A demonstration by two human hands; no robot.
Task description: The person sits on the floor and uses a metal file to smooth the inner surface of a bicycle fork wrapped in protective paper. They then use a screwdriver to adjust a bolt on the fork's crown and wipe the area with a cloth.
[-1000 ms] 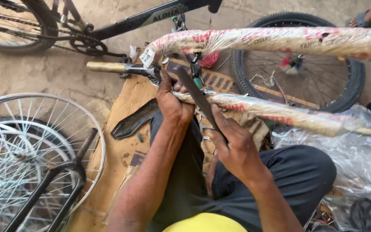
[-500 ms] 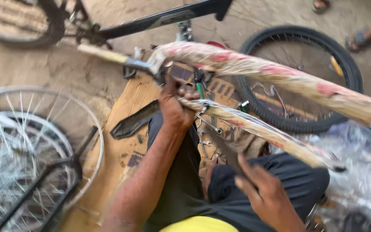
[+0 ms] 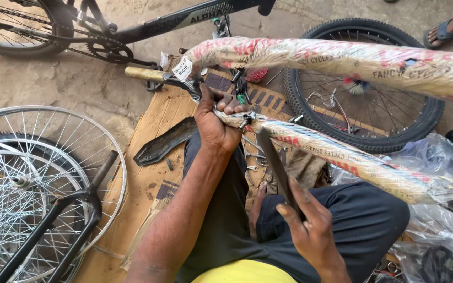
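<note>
Cardboard (image 3: 148, 173), brown and flattened, is spread over a dusty concrete floor (image 3: 43, 84) outdoors, and a seated person's dark trousers are seen at the near edge. A paper-wrapped bicycle frame (image 3: 342, 157) is laid across the lap. Its lower tube is gripped near the joint by the left hand (image 3: 215, 123), fingers clenched around it. A flat dark tool (image 3: 274, 165) is grasped in the right hand (image 3: 310, 230), its tip resting against the same tube. Bare spoked rims (image 3: 27, 173) and a black fork (image 3: 69, 209) are stacked at the left. A tyred wheel (image 3: 363, 89) lies far right, a black bicycle (image 3: 132, 26) beyond, clear plastic bags (image 3: 436, 236) near right.
</note>
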